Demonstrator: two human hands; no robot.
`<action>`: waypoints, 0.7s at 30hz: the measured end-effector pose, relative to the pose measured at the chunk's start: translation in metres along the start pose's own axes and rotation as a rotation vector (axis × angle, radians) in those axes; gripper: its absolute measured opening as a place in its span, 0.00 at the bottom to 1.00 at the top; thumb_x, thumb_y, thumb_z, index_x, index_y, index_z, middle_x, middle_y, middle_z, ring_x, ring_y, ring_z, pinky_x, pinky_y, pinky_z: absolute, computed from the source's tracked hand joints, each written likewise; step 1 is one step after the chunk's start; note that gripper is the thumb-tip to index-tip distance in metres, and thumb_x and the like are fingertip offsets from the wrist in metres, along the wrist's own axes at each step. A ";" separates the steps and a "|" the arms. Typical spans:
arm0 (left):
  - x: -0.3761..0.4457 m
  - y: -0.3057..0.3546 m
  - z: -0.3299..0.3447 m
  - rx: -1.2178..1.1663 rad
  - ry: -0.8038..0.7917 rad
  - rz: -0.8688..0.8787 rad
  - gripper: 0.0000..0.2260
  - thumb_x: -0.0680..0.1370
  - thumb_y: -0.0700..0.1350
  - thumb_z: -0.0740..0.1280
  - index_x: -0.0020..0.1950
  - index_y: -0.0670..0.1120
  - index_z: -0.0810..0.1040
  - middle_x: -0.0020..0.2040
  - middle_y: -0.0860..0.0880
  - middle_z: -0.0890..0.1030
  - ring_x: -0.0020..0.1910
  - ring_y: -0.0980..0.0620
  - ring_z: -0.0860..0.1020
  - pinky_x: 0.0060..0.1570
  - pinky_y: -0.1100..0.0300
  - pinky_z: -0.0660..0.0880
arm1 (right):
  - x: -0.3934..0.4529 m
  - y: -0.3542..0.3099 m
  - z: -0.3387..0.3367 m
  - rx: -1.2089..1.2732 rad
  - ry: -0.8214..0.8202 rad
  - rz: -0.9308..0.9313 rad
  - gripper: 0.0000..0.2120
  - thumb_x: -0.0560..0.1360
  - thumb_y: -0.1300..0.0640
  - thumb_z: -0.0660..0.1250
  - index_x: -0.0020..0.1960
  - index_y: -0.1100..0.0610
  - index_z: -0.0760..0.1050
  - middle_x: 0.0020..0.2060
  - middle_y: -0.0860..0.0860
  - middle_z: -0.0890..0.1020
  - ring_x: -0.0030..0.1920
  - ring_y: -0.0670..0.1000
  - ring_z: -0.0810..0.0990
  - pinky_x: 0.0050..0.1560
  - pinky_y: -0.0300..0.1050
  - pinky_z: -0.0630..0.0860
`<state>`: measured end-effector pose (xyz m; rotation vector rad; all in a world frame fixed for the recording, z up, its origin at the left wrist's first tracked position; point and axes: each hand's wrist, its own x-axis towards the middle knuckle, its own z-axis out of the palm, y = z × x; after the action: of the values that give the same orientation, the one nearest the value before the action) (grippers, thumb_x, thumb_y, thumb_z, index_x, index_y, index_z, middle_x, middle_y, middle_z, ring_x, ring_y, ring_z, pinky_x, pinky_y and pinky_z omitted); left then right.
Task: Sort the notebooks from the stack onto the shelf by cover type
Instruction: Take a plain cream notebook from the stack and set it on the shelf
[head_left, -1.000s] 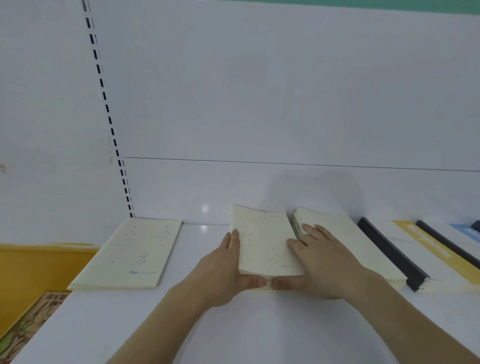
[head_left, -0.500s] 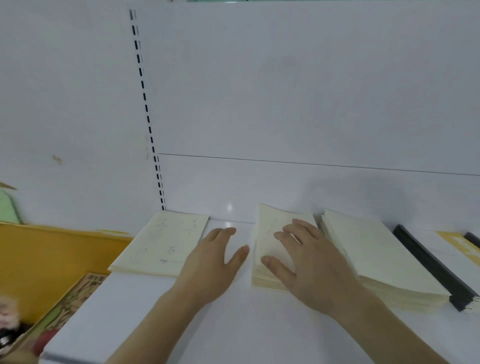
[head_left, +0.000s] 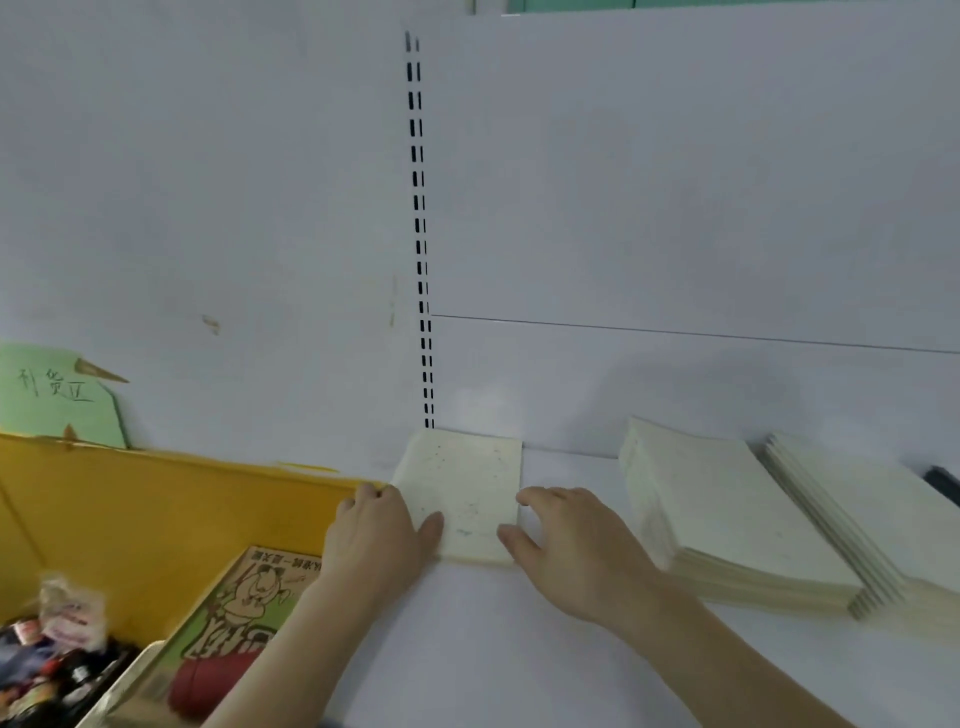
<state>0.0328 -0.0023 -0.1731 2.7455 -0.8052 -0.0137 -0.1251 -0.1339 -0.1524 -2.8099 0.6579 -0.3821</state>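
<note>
Low in the middle of the head view, a thin cream notebook (head_left: 462, 499) with faint speckled marks lay flat on the white shelf (head_left: 509, 665), its far edge against the back panel at the foot of the slotted upright (head_left: 422, 244). My left hand (head_left: 376, 540) rested at its left edge, thumb lying on the cover near the front corner, the fingers loosely bent along the side and pinching nothing. My right hand (head_left: 576, 551) sat at the notebook's right edge, spread wide and relaxed, with the thumb touching the cover near the front right corner and the forefinger reaching along the side; it held nothing either.

Toward the right of the frame stood a thick stack of cream notebooks (head_left: 727, 525), apart from the single one, and just beside it a second cream stack (head_left: 878, 525) ran to the right border. At the far right edge a sliver of something dark (head_left: 943, 483) showed, too small to tell.

At lower left a yellow bin (head_left: 156, 504) butted against the shelf end. Inside it lay a cartoon-printed book (head_left: 244, 608), and some small packets (head_left: 57, 649) were blurred in the corner. A green card with handwriting (head_left: 57, 395) leaned on the wall above the bin.
</note>
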 end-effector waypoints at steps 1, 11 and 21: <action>0.002 -0.003 -0.001 -0.014 0.003 0.010 0.26 0.78 0.66 0.60 0.62 0.46 0.74 0.62 0.47 0.74 0.62 0.45 0.72 0.59 0.54 0.71 | 0.005 -0.005 0.005 -0.008 -0.030 0.045 0.24 0.79 0.38 0.56 0.67 0.52 0.71 0.57 0.50 0.80 0.62 0.53 0.73 0.60 0.47 0.72; 0.019 -0.024 0.000 -0.183 -0.055 0.093 0.30 0.75 0.68 0.63 0.63 0.45 0.72 0.70 0.45 0.69 0.71 0.43 0.65 0.69 0.50 0.67 | 0.017 -0.033 0.030 0.018 0.017 0.316 0.22 0.78 0.44 0.62 0.69 0.52 0.70 0.61 0.51 0.77 0.63 0.54 0.73 0.62 0.47 0.71; 0.005 -0.020 -0.016 -0.945 0.191 0.319 0.07 0.84 0.50 0.57 0.52 0.48 0.70 0.30 0.52 0.74 0.24 0.59 0.67 0.25 0.64 0.64 | 0.006 -0.036 0.024 0.540 0.287 0.480 0.31 0.76 0.42 0.67 0.75 0.50 0.61 0.54 0.42 0.78 0.57 0.44 0.77 0.49 0.37 0.70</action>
<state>0.0490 0.0153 -0.1625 1.6955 -0.8737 -0.0512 -0.0980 -0.1010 -0.1639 -2.0291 1.0683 -0.7411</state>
